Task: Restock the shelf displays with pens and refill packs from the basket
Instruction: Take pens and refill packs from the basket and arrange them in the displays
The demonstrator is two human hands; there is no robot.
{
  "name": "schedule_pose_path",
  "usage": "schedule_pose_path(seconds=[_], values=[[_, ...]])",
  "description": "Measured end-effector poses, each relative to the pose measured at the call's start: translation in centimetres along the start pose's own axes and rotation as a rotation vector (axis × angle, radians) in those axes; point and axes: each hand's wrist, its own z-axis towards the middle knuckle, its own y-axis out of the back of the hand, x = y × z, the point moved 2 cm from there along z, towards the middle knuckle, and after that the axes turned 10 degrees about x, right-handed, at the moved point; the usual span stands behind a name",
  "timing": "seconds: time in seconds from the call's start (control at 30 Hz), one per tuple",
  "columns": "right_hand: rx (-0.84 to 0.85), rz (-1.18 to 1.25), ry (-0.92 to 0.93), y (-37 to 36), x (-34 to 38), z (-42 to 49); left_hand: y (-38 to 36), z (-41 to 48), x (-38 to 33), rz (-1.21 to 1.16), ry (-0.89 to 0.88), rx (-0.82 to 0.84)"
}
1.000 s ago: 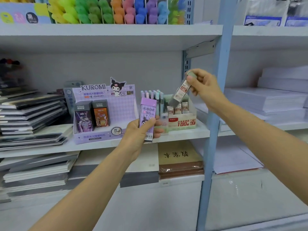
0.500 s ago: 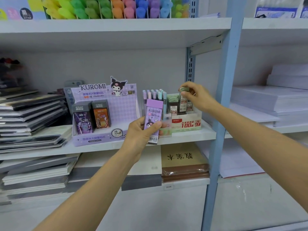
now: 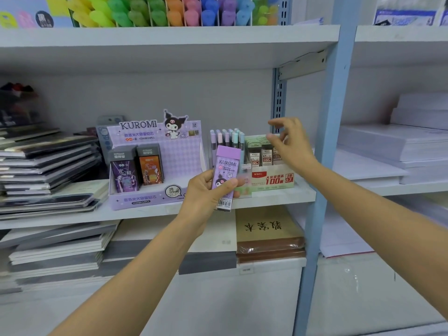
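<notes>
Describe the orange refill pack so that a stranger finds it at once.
On the middle shelf stands a lilac Kuromi display box. Two grey-capped packs stand at its left side. The orange pack is the right one; the purple pack is its neighbour.

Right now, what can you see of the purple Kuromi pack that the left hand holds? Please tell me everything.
The purple Kuromi pack is a slim, flat rectangular case, seemingly plastic, with a distinct cap section on top. Its front shows KUROMI, 2B/0.5, a cartoon figure and a white barcode label at the bottom. It stands nearly upright, in the air before the shelf edge. The left hand grips its lower half, thumb across the front.
</notes>
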Motion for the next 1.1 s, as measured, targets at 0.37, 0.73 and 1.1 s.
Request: schedule_pose_path(seconds=[0.37, 0.73, 1.1], values=[[0.498, 0.416, 0.153, -3.6, 8.4, -3.6, 1.2, -2.3, -1.3, 0.199, -0.054, -0.091], [0.265, 0.346, 0.209, -10.0, 13.5, 1.1, 13.2, -8.0, 0.1, 1.552, 0.039, -0.285], [0.276, 0.013, 0.29, -13.6, 14.1, 3.1, 14.5, -8.4, 0.1, 1.686, -0.094, -0.257]])
